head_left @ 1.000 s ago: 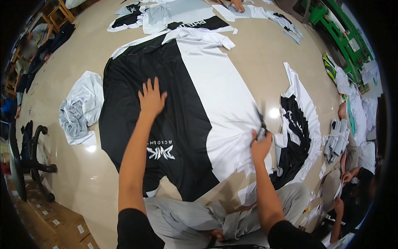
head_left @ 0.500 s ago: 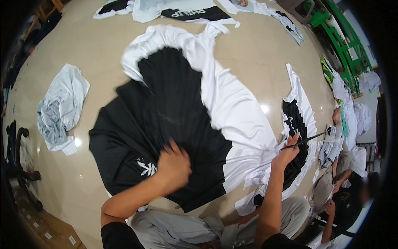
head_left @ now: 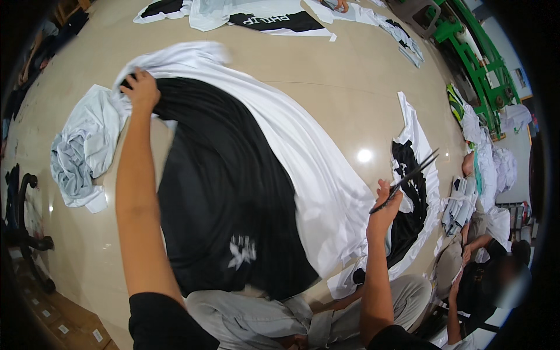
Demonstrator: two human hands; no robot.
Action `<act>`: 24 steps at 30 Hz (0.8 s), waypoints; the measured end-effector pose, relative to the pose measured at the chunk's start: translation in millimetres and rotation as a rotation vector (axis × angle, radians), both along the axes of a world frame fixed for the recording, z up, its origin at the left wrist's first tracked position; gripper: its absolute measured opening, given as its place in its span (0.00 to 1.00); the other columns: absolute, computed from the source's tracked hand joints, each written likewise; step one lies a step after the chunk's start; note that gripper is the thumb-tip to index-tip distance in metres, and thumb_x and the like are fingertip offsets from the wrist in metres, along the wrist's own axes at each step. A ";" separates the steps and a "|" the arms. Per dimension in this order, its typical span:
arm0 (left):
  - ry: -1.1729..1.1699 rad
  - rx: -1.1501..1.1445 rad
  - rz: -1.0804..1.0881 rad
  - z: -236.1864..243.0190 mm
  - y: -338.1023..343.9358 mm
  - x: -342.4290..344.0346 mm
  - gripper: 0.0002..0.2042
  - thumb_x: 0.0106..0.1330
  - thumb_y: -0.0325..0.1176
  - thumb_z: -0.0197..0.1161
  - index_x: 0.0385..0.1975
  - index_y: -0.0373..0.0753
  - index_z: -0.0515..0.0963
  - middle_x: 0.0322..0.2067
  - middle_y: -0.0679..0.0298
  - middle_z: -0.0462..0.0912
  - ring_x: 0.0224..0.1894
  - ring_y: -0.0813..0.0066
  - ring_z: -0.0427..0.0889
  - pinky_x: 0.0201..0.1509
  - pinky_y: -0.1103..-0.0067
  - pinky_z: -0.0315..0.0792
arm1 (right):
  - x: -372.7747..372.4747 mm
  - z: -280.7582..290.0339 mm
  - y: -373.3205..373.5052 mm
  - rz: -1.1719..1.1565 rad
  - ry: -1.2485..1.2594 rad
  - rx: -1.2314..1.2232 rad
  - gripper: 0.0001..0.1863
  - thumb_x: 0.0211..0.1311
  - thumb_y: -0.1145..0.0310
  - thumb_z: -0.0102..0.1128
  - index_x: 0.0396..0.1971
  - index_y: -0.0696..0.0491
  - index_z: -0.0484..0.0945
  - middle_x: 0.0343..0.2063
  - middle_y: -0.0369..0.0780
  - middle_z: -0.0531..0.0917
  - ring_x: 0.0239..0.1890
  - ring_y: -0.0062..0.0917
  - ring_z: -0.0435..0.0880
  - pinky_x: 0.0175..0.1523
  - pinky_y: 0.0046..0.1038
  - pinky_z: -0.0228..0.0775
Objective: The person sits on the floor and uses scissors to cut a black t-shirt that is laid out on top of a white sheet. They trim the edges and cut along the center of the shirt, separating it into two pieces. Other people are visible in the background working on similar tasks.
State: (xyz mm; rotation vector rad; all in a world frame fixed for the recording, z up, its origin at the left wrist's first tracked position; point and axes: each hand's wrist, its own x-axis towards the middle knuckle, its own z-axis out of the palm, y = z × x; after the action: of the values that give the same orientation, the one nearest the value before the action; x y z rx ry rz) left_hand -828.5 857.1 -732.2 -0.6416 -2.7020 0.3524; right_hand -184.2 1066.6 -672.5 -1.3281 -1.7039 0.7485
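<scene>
A large piece of black and white cloth (head_left: 221, 169) spreads over the floor in front of my crossed legs, its black part bearing a pale printed figure near me. My left hand (head_left: 142, 92) reaches far out and grips the cloth's far left edge, fingers bent over the black fabric. In my right hand (head_left: 385, 205), right of the white section (head_left: 315, 163), is a pair of black scissors (head_left: 411, 176), blades pointing up and to the right. Beyond the scissors lies another crumpled black and white cloth (head_left: 407, 198).
A bunched pale grey and white cloth (head_left: 87, 146) lies at the left, touching the big cloth's edge. More printed cloth pieces (head_left: 274, 22) lie at the far side, near another person's hand (head_left: 342, 6). A co-worker (head_left: 484, 280) sits at the right; a green metal frame (head_left: 472, 64) stands behind.
My left hand has moved from the middle of the black fabric to its far left edge. The cloth is pulled out leftward and smoother. My right hand with the scissors has shifted slightly left.
</scene>
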 end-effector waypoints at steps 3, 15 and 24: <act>0.061 0.373 -0.255 20.1 10.8 61.7 0.30 0.74 0.46 0.56 0.69 0.32 0.66 0.73 0.45 0.62 0.75 0.39 0.59 0.70 0.35 0.56 | -16.8 -10.2 3.3 0.065 -0.052 0.035 0.19 0.76 0.60 0.59 0.48 0.63 0.72 0.42 0.44 0.80 0.45 0.27 0.80 0.56 0.29 0.70; -0.728 0.213 -0.021 30.4 -189.2 358.3 0.67 0.49 0.77 0.67 0.80 0.39 0.43 0.81 0.48 0.36 0.81 0.37 0.33 0.72 0.30 0.31 | -143.2 -15.3 24.2 0.755 -0.431 0.011 0.36 0.57 0.49 0.77 0.51 0.64 0.73 0.45 0.56 0.82 0.51 0.53 0.81 0.54 0.46 0.73; -0.871 0.137 0.176 52.7 -329.1 407.0 0.75 0.37 0.80 0.71 0.81 0.43 0.39 0.81 0.47 0.31 0.80 0.33 0.31 0.70 0.27 0.37 | -3.4 -1.5 2.4 0.821 -0.594 0.053 0.38 0.57 0.47 0.77 0.49 0.65 0.72 0.42 0.59 0.82 0.48 0.55 0.82 0.53 0.46 0.74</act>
State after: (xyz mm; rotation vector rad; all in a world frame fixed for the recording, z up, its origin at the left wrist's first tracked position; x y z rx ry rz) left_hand -421.4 528.0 -679.5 -0.6128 -3.5780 -0.1187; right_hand -187.6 1069.0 -674.0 -0.8137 -2.7932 0.7714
